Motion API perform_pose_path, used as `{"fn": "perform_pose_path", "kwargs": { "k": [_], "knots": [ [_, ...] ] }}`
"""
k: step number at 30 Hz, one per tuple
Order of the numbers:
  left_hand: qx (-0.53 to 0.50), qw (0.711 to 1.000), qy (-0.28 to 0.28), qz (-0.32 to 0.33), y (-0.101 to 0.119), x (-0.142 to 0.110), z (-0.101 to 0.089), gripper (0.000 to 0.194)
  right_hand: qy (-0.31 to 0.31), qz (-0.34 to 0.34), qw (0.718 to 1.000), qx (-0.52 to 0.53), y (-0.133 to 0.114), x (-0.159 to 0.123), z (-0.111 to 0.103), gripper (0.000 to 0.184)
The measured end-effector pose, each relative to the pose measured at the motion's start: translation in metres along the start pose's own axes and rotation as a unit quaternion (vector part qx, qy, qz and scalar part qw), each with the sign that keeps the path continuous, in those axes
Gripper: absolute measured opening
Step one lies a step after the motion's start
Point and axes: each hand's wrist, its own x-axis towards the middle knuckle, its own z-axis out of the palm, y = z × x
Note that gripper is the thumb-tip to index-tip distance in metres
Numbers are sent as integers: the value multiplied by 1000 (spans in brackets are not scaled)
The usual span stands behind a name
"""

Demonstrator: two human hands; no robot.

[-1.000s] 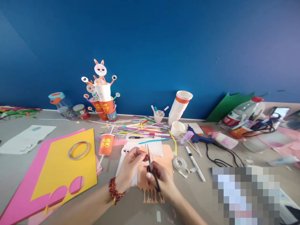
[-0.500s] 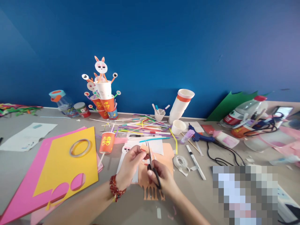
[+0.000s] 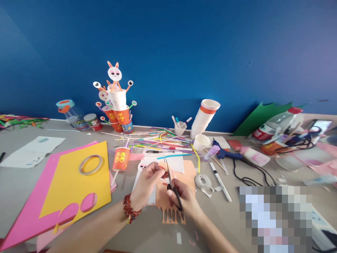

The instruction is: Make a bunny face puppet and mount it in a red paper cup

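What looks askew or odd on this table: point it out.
The stack of white paper cups leans to the right instead of standing straight. To its left, thin colored sticks lie jumbled across one another, and a pale scrap lies loose near the picture's bottom edge. No spill shows.

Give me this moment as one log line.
left hand: pinching paper piece | right hand: holding scissors at paper piece | beneath hands: orange sheet | right side: tape, marker

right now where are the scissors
In the head view, the scissors are in the right hand, low near the middle, just right of the left hand, over the orange paper.
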Motion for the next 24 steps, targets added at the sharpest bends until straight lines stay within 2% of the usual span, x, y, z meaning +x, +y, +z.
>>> {"fn": "perform_pose_path", "kwargs": {
  "k": [16, 24],
  "knots": [
    [30, 999, -22, -21, 15, 2, -1, 16, -10, 27, 1000, -12, -8, 0, -4, 54],
    [43, 999, -27, -12, 15, 2, -3, 13, -12, 27, 999, -26, -5, -1, -7, 54]
  ]
}}
